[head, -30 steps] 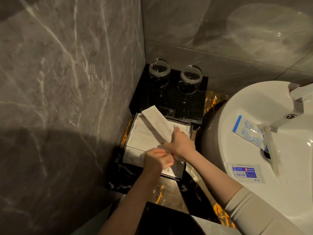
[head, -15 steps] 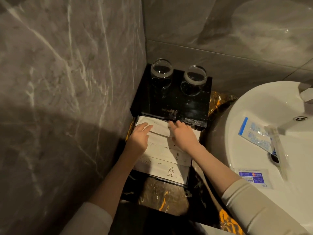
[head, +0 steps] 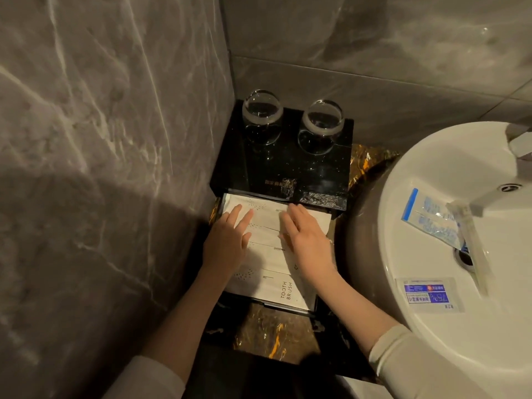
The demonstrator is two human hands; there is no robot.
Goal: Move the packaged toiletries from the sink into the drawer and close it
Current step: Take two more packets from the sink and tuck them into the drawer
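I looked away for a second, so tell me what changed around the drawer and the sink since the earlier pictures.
A second ago both hands held a white packet tilted up above the drawer. It has been let go and now lies flat with the other white packets; the left hand and right hand rest open on them. Unchanged: drawer open, three clear-wrapped items in the sink, two glasses on the black box.

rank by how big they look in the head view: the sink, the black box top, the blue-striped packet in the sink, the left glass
1. sink
2. black box top
3. blue-striped packet and left glass: these look alike in size, and the glass sits farther away, so no ranking.
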